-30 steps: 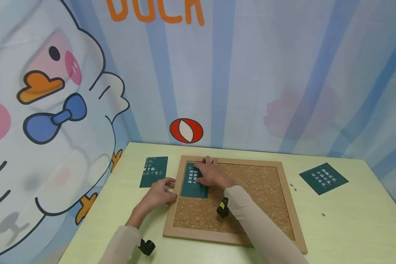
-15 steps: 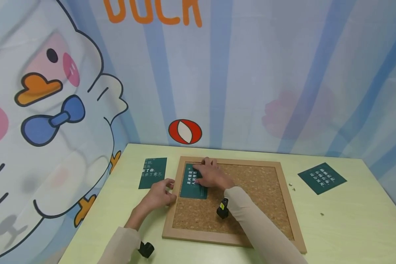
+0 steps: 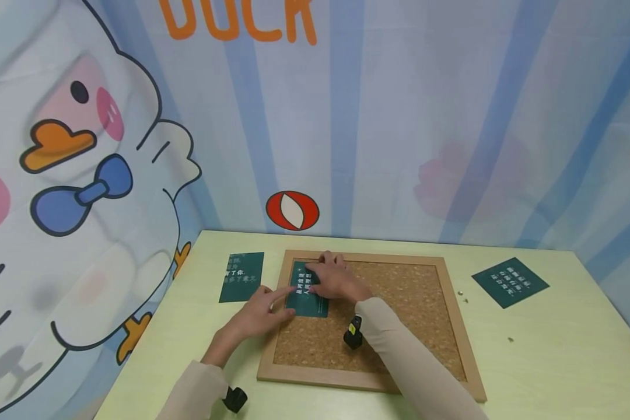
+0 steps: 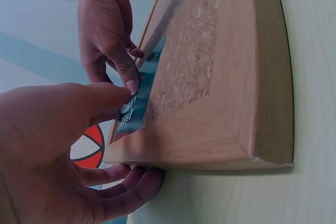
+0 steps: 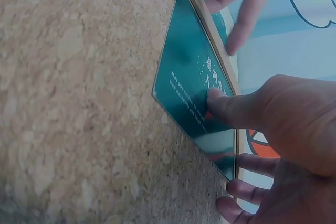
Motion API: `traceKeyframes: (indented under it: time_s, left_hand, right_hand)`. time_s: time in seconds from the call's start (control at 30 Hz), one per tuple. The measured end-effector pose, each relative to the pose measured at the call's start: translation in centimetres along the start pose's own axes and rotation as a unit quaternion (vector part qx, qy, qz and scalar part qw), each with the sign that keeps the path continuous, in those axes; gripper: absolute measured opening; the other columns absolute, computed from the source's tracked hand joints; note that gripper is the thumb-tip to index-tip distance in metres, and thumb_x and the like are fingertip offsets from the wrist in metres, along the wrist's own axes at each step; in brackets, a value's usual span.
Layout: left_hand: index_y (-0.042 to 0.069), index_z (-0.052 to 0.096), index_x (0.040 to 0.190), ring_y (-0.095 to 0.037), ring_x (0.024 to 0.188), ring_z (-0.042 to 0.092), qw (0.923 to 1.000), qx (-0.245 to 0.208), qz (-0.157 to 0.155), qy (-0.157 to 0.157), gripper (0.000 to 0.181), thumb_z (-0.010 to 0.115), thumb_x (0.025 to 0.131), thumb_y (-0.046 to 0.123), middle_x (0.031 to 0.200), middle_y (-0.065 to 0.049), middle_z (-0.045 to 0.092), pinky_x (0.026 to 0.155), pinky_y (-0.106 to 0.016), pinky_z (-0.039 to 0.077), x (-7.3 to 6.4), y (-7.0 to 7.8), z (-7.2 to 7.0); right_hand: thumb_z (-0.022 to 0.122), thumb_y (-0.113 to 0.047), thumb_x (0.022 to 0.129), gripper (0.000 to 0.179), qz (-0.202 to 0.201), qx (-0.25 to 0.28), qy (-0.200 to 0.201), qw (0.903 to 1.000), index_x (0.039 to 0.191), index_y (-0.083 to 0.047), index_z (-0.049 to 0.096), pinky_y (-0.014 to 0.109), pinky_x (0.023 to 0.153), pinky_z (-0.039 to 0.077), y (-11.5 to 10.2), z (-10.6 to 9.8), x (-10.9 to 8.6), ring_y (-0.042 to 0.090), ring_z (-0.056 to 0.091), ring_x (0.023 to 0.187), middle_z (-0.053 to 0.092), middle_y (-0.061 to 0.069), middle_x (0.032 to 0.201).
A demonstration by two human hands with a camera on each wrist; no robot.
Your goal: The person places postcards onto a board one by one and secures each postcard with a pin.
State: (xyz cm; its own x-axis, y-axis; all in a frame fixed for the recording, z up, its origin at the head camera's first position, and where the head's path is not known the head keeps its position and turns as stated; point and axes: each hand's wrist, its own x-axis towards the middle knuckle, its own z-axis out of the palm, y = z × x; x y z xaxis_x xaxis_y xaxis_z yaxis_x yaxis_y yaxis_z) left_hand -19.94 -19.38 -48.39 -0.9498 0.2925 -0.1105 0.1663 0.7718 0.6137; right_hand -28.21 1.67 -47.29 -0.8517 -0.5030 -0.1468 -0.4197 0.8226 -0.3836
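A dark green card [image 3: 310, 306] with white lettering lies on the upper left of a wood-framed cork board [image 3: 370, 356]. My right hand [image 3: 338, 279] reaches over it from the right; in the right wrist view its thumb [image 5: 226, 107] presses on the card's face, the other fingers lying at the frame's far edge. From the left, my left hand [image 3: 259, 312] extends over the frame, index and thumb tips overlapping the card's left edge in the head view. Its lower fingers [image 4: 118, 190] lie against the frame's outer side in the left wrist view.
Another green card [image 3: 241, 277] lies left of the board, and a third green card [image 3: 510, 282] lies turned at the right. Several tiny metal bits [image 3: 465, 300] are scattered right of the frame. A duck-printed cloth [image 3: 388, 116] hangs behind the pale table [image 3: 567, 361].
My left hand has moved right from beside the frame to over its left edge, up to the card. The right hand stays on the card; the head view has shifted slightly.
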Motion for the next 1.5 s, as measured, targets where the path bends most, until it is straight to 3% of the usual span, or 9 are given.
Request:
traceKeyframes:
  time_s: [0.33,0.6,0.93,1.2,1.5]
  left_hand:
    - [0.018,0.068,0.139,-0.026,0.096,0.048,0.9985,0.046,-0.01,0.03,0.035,0.065,0.104,0.023,0.108,-0.012,0.052,0.076,-0.045,0.048,0.7,0.0,0.8]
    - [0.018,0.071,0.134,-0.025,0.096,0.049,0.9983,0.043,-0.007,0.039,0.034,0.071,0.1,0.018,0.107,-0.012,0.056,0.075,-0.045,0.05,0.9,0.2,0.6]
    - [0.02,0.072,0.133,-0.026,0.096,0.049,0.9984,0.039,-0.016,0.037,0.034,0.072,0.099,0.02,0.11,-0.013,0.054,0.076,-0.046,0.05,1.0,0.2,0.7]
    - [0.022,0.072,0.133,-0.028,0.098,0.051,0.9982,0.034,-0.035,0.036,0.034,0.072,0.099,0.021,0.112,-0.014,0.054,0.08,-0.049,0.052,1.1,0.2,0.8]
    - [0.02,0.073,0.133,-0.027,0.095,0.05,0.9983,0.023,-0.03,0.043,0.034,0.072,0.099,0.02,0.113,-0.015,0.054,0.075,-0.045,0.051,0.9,0.2,0.9]
  right_hand:
    - [0.07,-0.033,0.101,0.059,0.003,-0.001,0.005,1.0,0.156,-0.02,0.05,0.054,0.102,0.038,-0.2,0.1,0.0,0.035,0.036,0.121,0.039,0.015,0.15]
    - [0.072,-0.031,0.1,0.057,0.002,0.021,0.023,0.9995,0.153,-0.022,0.053,0.056,0.103,0.042,0.0,0.2,-0.1,0.037,0.038,0.123,0.043,0.016,0.149]
    - [0.074,-0.031,0.099,0.063,-0.034,0.056,0.048,0.9967,0.155,-0.019,0.05,0.061,0.102,0.044,0.6,0.0,-0.6,0.04,0.04,0.126,0.043,0.022,0.148]
    - [0.083,-0.036,0.091,0.076,-0.036,0.08,0.09,0.9921,0.155,-0.014,0.048,0.06,0.103,0.044,2.0,-2.2,-2.2,0.041,0.042,0.127,0.043,0.021,0.15]
    - [0.084,-0.035,0.089,0.079,-0.037,0.083,0.137,0.9863,0.155,-0.013,0.047,0.065,0.103,0.041,5.3,-6.0,-5.6,0.046,0.04,0.132,0.038,0.025,0.152]
